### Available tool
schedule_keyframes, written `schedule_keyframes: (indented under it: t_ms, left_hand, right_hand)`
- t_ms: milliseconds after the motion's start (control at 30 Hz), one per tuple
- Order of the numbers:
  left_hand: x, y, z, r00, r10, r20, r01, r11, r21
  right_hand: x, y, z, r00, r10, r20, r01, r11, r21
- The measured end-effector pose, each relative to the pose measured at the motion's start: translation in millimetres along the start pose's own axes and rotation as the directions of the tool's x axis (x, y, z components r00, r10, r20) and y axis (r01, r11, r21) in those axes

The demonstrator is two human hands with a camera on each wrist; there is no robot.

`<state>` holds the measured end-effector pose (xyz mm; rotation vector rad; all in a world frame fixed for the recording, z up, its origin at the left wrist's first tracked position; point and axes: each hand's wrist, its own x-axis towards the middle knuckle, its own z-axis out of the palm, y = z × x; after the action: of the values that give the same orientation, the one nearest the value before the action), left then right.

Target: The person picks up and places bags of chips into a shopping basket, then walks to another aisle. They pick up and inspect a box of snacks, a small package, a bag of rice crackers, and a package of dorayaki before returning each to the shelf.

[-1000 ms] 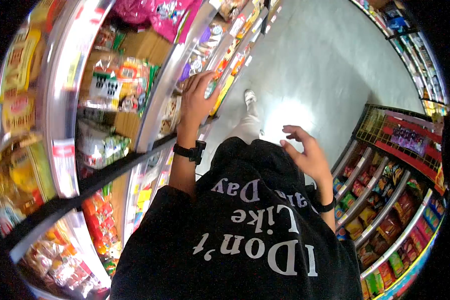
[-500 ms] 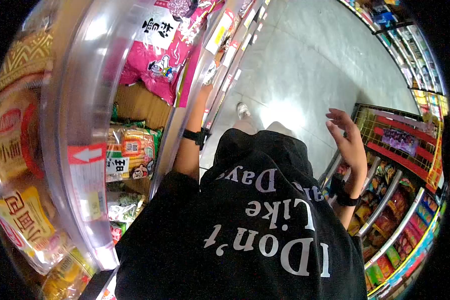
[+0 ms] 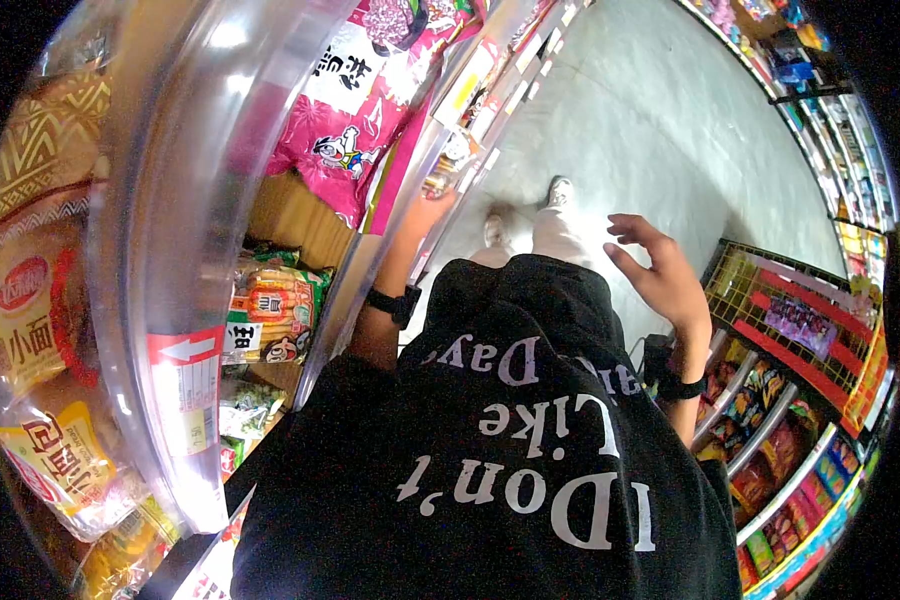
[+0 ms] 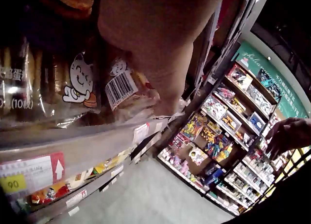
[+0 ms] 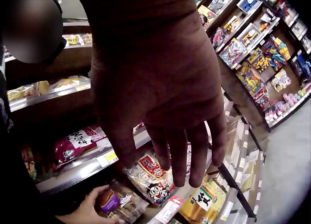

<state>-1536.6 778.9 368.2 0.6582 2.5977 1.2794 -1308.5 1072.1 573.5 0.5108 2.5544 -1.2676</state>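
Observation:
At the shelf on the left, my left hand (image 3: 432, 205) reaches past the clear shelf lip, which hides part of it in the head view. The right wrist view shows this left hand (image 5: 86, 209) gripping the end of a clear snack packet (image 5: 122, 204), thumb and fingers on either side. Seen from the left wrist, the packet (image 4: 80, 83) bears a white cartoon cat and lies behind the shelf lip, against a barcoded pack (image 4: 121, 88). My right hand (image 3: 660, 285) hovers over the aisle with loosely bent fingers, holding nothing.
A pink snack bag (image 3: 355, 120) lies on the shelf above a bag of crackers (image 3: 275, 310). Bread packs (image 3: 60, 450) fill the near shelf, behind a clear lip with a price tag (image 3: 185, 390). To the right stands a wire rack (image 3: 790, 320) of snacks.
My left hand has gone from above the shelf edge to behind its lip and onto a packet. My right hand moved right, then slightly back left. The shelf fills more of the head view.

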Motion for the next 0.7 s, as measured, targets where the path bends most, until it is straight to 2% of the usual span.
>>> schedule_keyframes:
  t_ms: [67, 133, 167, 233, 267, 333, 367, 400, 433, 467, 533, 567, 633, 700]
  left_hand:
    - [-8.8, 10.4, -4.6, 1.0, 0.021, 0.011, -0.021, 1.0, -0.005]
    - [-14.4, 43.9, -17.1, 0.97, 0.241, 0.013, -0.241, 0.97, 0.024]
    - [-15.5, 55.6, -20.9, 0.971, 0.24, 0.009, -0.24, 0.971, 0.023]
    - [-16.4, 77.1, -28.2, 0.921, 0.376, 0.098, -0.381, 0.924, 0.034]
    - [-18.0, 87.9, -31.7, 0.923, 0.373, 0.097, -0.378, 0.925, 0.035]
    - [-20.5, 109.3, -35.6, 0.865, 0.456, 0.209, -0.495, 0.842, 0.213]
    - [-20.9, 114.0, -33.2, 0.844, 0.496, 0.205, -0.531, 0.828, 0.182]
    - [-19.5, 122.1, -33.0, 0.843, 0.497, 0.206, -0.531, 0.828, 0.18]
    - [-18.1, 130.4, -33.3, 0.81, 0.54, 0.229, -0.579, 0.799, 0.165]
    - [-16.9, 139.0, -33.6, 0.775, 0.581, 0.251, -0.624, 0.767, 0.151]
    - [-16.1, 157.0, -33.6, 0.772, 0.576, 0.269, -0.62, 0.776, 0.115]
    - [-15.8, 166.3, -34.5, 0.747, 0.608, 0.27, -0.649, 0.755, 0.093]
    - [-15.9, 177.3, -32.6, 0.698, 0.669, 0.257, -0.699, 0.714, 0.039]
    - [-16.7, 186.5, -33.3, 0.692, 0.681, 0.239, -0.706, 0.708, 0.024]
  right_hand:
    - [4.4, -7.4, -1.5, 1.0, -0.009, 0.004, 0.009, 1.0, 0.014]
    - [8.8, -9.3, -1.3, 1.0, -0.018, 0.004, 0.018, 1.0, 0.023]
    - [11.9, -7.4, 0.7, 0.999, -0.052, 0.01, 0.051, 0.998, 0.032]
    - [18.8, -3.9, 2.1, 0.993, -0.109, 0.046, 0.105, 0.992, 0.076]
    - [21.5, -5.4, 2.6, 0.993, -0.11, 0.049, 0.106, 0.992, 0.076]
    - [26.0, -11.1, 7.5, 0.987, -0.159, 0.034, 0.154, 0.981, 0.12]
    - [27.6, -13.5, 10.4, 0.987, -0.156, 0.035, 0.151, 0.981, 0.121]
    - [29.7, -15.1, 12.9, 0.992, -0.122, 0.032, 0.117, 0.984, 0.134]
    - [31.5, -14.5, 14.1, 0.996, -0.088, 0.028, 0.083, 0.986, 0.147]
    - [33.7, -10.1, 17.2, 0.996, -0.086, 0.026, 0.081, 0.986, 0.145]
    - [36.8, -1.0, 25.6, 0.996, -0.069, -0.06, 0.081, 0.968, 0.236]
    - [36.5, -1.5, 25.6, 0.996, -0.068, -0.059, 0.08, 0.968, 0.236]
    - [36.6, -3.7, 25.6, 0.997, -0.031, -0.077, 0.062, 0.897, 0.438]
    - [36.6, 0.7, 25.8, 0.996, -0.019, -0.092, 0.063, 0.868, 0.493]
